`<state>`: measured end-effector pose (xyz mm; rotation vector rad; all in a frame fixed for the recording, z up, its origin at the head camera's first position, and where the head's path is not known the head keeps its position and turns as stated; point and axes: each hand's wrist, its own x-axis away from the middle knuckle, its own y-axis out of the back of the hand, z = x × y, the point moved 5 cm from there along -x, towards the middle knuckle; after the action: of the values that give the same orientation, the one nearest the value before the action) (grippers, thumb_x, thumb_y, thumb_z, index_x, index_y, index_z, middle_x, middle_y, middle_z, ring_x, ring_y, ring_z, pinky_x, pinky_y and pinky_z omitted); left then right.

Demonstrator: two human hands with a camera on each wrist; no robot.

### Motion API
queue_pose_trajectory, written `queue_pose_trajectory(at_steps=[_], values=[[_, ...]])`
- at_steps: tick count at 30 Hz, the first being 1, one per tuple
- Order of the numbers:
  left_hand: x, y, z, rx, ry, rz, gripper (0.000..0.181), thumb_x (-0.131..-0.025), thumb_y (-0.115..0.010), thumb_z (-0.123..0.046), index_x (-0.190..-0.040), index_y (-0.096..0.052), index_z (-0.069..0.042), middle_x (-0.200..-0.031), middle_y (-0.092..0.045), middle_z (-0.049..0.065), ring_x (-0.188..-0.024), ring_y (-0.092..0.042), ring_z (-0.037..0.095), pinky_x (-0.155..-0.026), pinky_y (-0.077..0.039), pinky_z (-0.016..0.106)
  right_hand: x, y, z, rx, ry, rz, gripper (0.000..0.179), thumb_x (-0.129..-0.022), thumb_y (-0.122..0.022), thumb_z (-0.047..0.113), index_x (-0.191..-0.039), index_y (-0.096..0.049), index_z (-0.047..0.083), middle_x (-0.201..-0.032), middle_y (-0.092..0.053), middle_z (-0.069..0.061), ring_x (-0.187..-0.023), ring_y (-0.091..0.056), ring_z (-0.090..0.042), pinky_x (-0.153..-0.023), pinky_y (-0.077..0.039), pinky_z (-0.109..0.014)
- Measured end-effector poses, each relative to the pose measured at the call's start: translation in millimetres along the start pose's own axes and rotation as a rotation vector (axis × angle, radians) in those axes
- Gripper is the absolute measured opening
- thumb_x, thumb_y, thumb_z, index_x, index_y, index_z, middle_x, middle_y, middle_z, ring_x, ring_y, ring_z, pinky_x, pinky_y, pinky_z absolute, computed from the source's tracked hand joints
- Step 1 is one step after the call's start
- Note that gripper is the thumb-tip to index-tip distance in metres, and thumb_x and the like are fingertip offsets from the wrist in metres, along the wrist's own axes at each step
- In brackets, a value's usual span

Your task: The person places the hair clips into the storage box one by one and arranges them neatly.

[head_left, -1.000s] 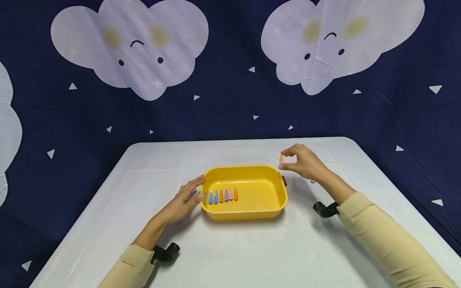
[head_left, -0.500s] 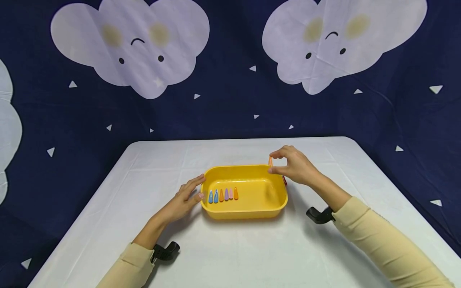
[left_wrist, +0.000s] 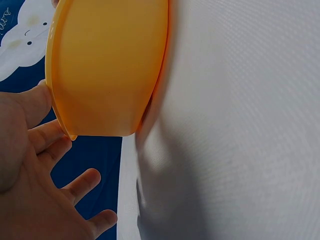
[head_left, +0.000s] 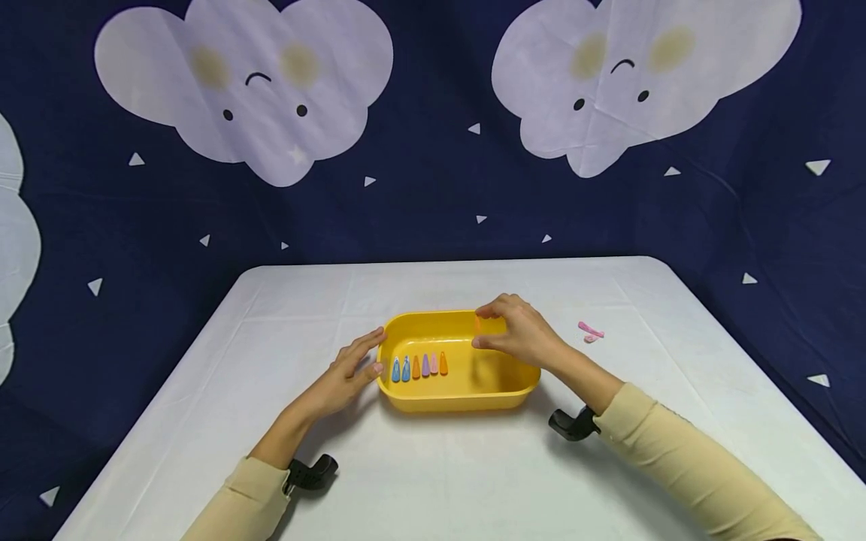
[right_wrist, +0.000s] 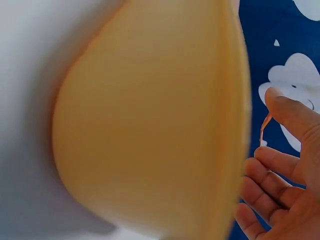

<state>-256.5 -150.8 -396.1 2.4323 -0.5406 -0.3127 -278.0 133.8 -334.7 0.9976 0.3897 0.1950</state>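
A yellow basin (head_left: 467, 392) stands on the white-covered table. My left hand (head_left: 346, 382) rests its fingertips and thumb on the basin's left rim, fingers mostly straight. Between thumb and index finger, my right hand (head_left: 521, 330) pinches an orange hair clip (right_wrist: 265, 125) by its ends, over the right half of the basin. Along the basin's left floor lie several snap hair clips in a row: blue ones (head_left: 396, 370), a purple one (head_left: 425, 366), a pink one (head_left: 434, 364) and orange ones (head_left: 443, 364).
Pink hair clips (head_left: 591, 330) lie on the table (head_left: 440, 481) right of the basin. Behind the table hangs a dark blue cloth (head_left: 433, 218) with white clouds. A black wrist device (head_left: 573, 424) juts from the right wrist, another (head_left: 313, 472) from the left.
My right hand has moved left and lower with the orange hair clip, from beyond the basin's right corner to over its inside. The pink clips are now uncovered. The left hand stays put.
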Motion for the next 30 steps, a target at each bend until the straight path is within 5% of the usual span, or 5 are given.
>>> queue_pose_trajectory(at_steps=[8,30], values=[[0.4,-1.1,0.0,-0.003,0.011,0.001,0.052,-0.098,-0.049,-0.027,-0.146,-0.034,-0.016,-0.159,-0.02,-0.001,-0.142,-0.018,0.032,-0.112,-0.012,0.064,-6.3,-26,5,0.003,-0.012,0.028,0.052,-0.075,-0.078,0.036,-0.118,-0.065,0.009,-0.108,-0.065,-0.007,-0.106,-0.053,-0.024,-0.098,-0.039,-0.043],[-0.5,-0.4,0.2,-0.006,0.006,0.004,0.052,-0.098,-0.049,-0.027,-0.147,-0.033,-0.015,-0.159,-0.02,0.0,-0.142,-0.019,0.033,-0.113,-0.015,0.063,-20.1,-61,7,0.027,-0.035,0.153,0.047,-0.075,-0.078,0.033,-0.112,-0.067,0.005,-0.108,-0.066,-0.007,-0.101,-0.057,-0.022,-0.092,-0.048,-0.038]])
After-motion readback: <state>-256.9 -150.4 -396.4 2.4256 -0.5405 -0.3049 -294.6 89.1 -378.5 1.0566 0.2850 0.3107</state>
